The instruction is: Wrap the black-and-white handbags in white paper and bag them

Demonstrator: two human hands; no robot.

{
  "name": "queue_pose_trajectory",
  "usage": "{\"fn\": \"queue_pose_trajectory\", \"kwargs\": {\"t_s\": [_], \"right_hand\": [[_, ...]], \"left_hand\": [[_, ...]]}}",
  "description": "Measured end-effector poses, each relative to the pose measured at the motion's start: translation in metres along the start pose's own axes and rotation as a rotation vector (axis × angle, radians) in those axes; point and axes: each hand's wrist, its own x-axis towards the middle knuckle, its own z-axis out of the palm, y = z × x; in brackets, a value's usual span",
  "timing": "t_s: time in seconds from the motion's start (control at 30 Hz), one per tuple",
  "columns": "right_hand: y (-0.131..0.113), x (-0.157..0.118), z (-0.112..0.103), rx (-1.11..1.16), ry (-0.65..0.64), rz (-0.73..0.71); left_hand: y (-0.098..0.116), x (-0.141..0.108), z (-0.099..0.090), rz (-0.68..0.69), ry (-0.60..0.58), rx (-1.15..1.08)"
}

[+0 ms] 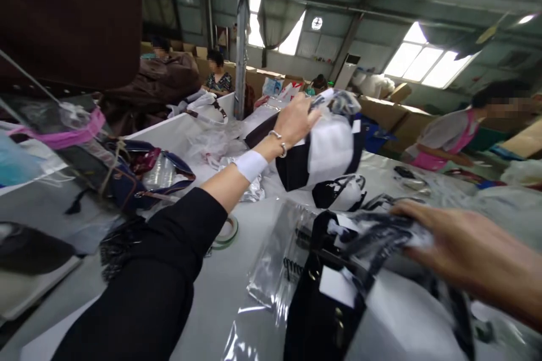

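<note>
My left hand reaches forward over the table, its fingers closed on the plastic-wrapped handles of a black and white bag. In the right foreground, my right hand grips the wrapped handles of a nearer black bag with a white panel and a blank white tag. Between the two bags lies a smaller black and white bag. Clear plastic sleeves lie flat on the table, left of the nearer bag.
A roll of tape lies beside my left forearm. A navy bag with plastic inside is at the left. A metal post rises beyond the table. A person in a pink apron is at the right.
</note>
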Motion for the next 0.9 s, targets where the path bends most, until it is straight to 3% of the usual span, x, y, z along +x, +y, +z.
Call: {"fn": "queue_pose_trajectory", "kwargs": {"t_s": [0.1,0.23,0.33,0.43,0.5,0.57,0.67,0.73,0.8,0.9], "right_hand": [[-0.022,0.086,0.029,-0.100,-0.075,-0.080],[-0.050,0.185,0.075,-0.162,-0.149,-0.119],[-0.057,0.235,0.126,-0.116,-0.189,-0.122],[-0.057,0.261,0.184,-0.033,-0.244,-0.091],[-0.055,0.264,0.217,0.034,-0.254,-0.091],[-0.052,0.257,0.238,0.111,-0.183,-0.103],[-0.044,0.230,0.248,0.268,0.004,-0.100],[-0.038,0.202,0.247,0.409,0.054,-0.043],[-0.035,0.165,0.243,0.609,-0.009,0.109],[-0.040,0.098,0.237,1.060,-0.246,0.531]], "left_hand": [[-0.070,-0.017,0.002,-0.086,-0.009,0.136],[-0.162,-0.039,0.022,-0.276,-0.059,0.242],[-0.222,-0.056,0.030,-0.415,-0.064,0.329],[-0.264,-0.073,0.022,-0.488,-0.017,0.385],[-0.280,-0.083,0.010,-0.510,0.021,0.410],[-0.287,-0.090,-0.003,-0.508,0.058,0.423],[-0.285,-0.097,-0.022,-0.479,0.100,0.414],[-0.275,-0.101,-0.034,-0.445,0.115,0.381],[-0.258,-0.106,-0.043,-0.393,0.121,0.325],[-0.219,-0.117,-0.052,-0.279,0.116,0.205]]}}
